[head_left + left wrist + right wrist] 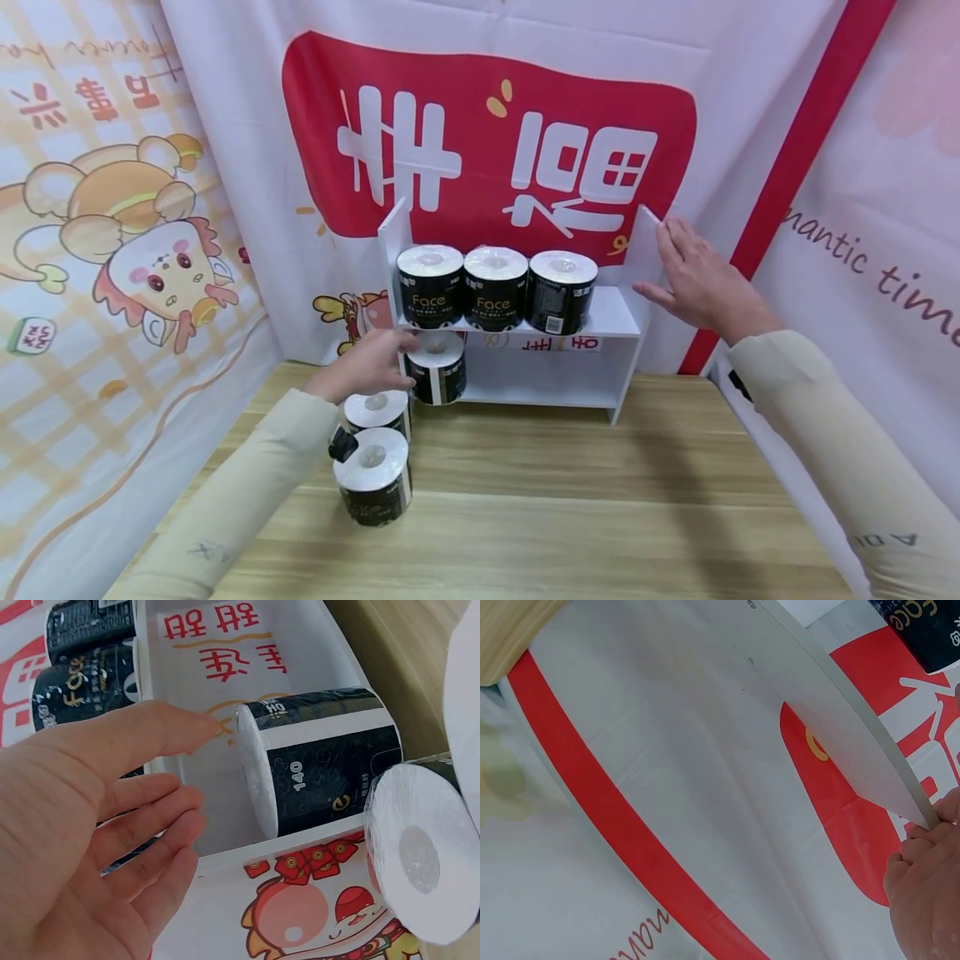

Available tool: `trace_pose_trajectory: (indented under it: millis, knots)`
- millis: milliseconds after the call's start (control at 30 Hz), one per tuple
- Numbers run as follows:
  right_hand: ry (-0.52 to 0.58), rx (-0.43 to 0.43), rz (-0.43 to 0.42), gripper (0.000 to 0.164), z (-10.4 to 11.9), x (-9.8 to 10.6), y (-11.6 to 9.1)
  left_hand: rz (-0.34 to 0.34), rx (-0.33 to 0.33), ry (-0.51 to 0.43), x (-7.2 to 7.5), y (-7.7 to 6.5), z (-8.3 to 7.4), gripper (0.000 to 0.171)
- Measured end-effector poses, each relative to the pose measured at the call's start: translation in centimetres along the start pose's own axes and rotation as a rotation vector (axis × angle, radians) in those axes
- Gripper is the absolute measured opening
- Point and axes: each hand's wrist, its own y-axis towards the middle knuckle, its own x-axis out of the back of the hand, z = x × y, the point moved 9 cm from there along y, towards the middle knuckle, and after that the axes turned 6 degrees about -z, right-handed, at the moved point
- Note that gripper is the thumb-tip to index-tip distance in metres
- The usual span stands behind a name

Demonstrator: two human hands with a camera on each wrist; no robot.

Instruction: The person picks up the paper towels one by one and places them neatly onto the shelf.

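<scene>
My left hand (372,364), fingers apart and slightly bent, is beside a black-and-white wrapped toilet roll (437,371) at the left end of the lower shelf. In the left wrist view, a gap shows between the hand (112,817) and that roll (322,761). My right hand (697,275) touches the upper corner of the right side panel (643,250) of the white shelf unit (536,387), its fingers mostly straight. The right wrist view shows only part of this hand (930,877) at the panel's corner. Three similar rolls (495,287) stand in a row on the upper shelf.
Two more wrapped rolls, one nearer (372,475) and one behind it (378,411), stand on the wooden table (562,517), left of the shelf unit. Printed cloth (487,142) hangs behind the unit and along both sides.
</scene>
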Motion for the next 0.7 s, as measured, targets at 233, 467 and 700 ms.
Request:
trace_pose_trajectory:
  millis: [233, 467, 700]
  knots:
    - [0.007, -0.008, -0.004, 0.111, -0.3, 0.1, -0.2, 0.065, 0.021, 0.013, 0.1, -2.1, -0.6, 0.054]
    - [0.006, -0.003, -0.005, 0.113, -0.2, 0.0, -0.1, 0.088, 0.027, 0.022, -0.1, -4.6, -0.5, 0.052]
    - [0.007, -0.006, 0.001, 0.113, -0.1, 0.0, -0.1, 0.054, -0.068, 0.082, 0.2, -6.6, -1.3, 0.052]
